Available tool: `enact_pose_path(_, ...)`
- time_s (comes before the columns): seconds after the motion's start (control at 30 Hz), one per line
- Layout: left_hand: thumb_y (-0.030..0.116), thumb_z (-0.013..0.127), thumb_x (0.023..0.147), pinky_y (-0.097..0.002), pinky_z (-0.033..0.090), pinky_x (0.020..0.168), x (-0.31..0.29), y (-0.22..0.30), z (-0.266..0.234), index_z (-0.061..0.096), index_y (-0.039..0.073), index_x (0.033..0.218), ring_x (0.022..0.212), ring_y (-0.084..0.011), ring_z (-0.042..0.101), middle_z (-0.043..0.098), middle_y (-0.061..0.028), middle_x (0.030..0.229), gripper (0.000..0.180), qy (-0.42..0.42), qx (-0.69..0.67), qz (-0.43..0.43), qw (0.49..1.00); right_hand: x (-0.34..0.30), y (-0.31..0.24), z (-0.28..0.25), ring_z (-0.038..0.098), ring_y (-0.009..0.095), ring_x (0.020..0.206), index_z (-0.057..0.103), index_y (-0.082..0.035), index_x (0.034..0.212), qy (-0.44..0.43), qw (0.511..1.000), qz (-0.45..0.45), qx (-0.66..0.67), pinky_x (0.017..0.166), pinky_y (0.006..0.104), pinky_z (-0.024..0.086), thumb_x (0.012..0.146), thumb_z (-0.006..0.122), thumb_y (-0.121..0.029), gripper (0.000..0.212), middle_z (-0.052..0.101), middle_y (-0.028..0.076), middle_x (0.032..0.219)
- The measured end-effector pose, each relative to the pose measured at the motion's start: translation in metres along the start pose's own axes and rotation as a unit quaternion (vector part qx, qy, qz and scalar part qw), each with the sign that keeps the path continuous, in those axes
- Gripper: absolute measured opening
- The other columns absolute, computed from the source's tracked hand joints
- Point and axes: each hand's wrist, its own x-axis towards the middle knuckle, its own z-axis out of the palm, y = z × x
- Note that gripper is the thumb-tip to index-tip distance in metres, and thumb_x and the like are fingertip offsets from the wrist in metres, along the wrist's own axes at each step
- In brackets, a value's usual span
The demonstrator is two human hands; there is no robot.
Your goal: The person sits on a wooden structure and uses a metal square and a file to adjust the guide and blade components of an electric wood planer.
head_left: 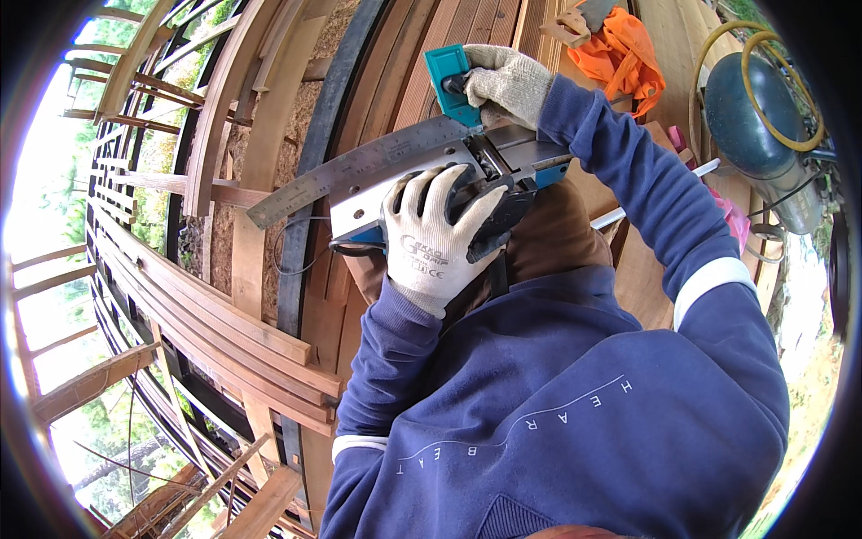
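An electric planer (352,214) lies across my lap with its bright metal sole turned up and its blade slot (489,157) showing near the right end. My gloved left hand (433,234) grips its body, fingers over the sole and thumb toward the blade slot. Along the planer's far edge rests a long steel ruler (314,182), which sticks out past it to the left. Just beyond the planer, my gloved right hand (510,83) pinches a flat teal plastic piece (446,65) with a black knob. Part of the planer's underside is hidden by my left hand.
Wooden deck boards (453,31) run ahead, with stacked planks (215,314) at left. An orange cloth (620,58) and a wooden-handled tool (567,29) lie at far right. A dark tank (754,99) with a yellow hose (813,135) stands to the right.
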Motion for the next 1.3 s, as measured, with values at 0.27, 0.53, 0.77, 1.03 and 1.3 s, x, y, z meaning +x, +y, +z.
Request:
enact_pose_path(0.27,0.043,0.087,0.060,-0.0529,0.032,0.107,0.002,0.000,0.001,0.069,0.028,0.121,0.125,-0.0312,0.049,0.056,-0.0058,0.129,0.065,-0.002,-0.007,-0.002,1.000,0.008,0.010,-0.004,0.063,0.008,0.071,0.056,-0.009,0.135,0.006,1.000,-0.016,0.004,0.062,0.0237,0.058,0.100,0.050,-0.008,0.036,0.066,0.000,0.088)
enact_pose_path(0.53,0.040,0.087,0.059,-0.0527,0.033,0.106,0.001,0.000,0.001,0.070,0.027,0.118,0.124,-0.0314,0.050,0.057,-0.0059,0.129,0.063,0.002,-0.011,-0.002,1.000,0.004,0.005,-0.003,0.064,0.009,0.072,0.056,-0.008,0.135,0.005,1.000,-0.007,-0.019,0.064,0.0240,0.059,0.101,0.049,-0.008,0.035,0.067,0.001,0.089)
enact_pose_path(0.77,0.040,0.087,0.058,-0.0530,0.033,0.106,0.001,-0.002,0.002,0.070,0.026,0.118,0.124,-0.0312,0.050,0.057,-0.0062,0.128,0.064,0.012,-0.015,0.003,1.000,0.004,0.004,-0.003,0.062,0.009,0.063,0.056,-0.009,0.135,-0.002,1.000,-0.001,0.002,0.056,0.0230,0.057,0.100,0.049,-0.008,0.035,0.067,0.001,0.086)
enact_pose_path(1.03,0.040,0.087,0.058,-0.0526,0.033,0.106,0.000,-0.001,0.002,0.070,0.026,0.117,0.123,-0.0311,0.050,0.058,-0.0055,0.128,0.063,0.012,-0.014,0.002,1.000,0.009,0.011,-0.006,0.063,0.009,0.069,0.056,-0.008,0.135,-0.002,1.000,-0.019,-0.006,0.058,0.0237,0.058,0.100,0.050,-0.007,0.036,0.066,0.000,0.087)
enact_pose_path(1.3,0.041,0.087,0.058,-0.0526,0.033,0.106,-0.001,-0.002,0.003,0.070,0.027,0.118,0.123,-0.0306,0.051,0.058,-0.0049,0.128,0.064,0.023,-0.010,0.007,1.000,0.005,0.007,-0.004,0.064,0.009,0.071,0.058,-0.008,0.133,-0.005,1.000,-0.011,0.010,0.059,0.0237,0.058,0.099,0.050,-0.006,0.035,0.067,0.001,0.088)
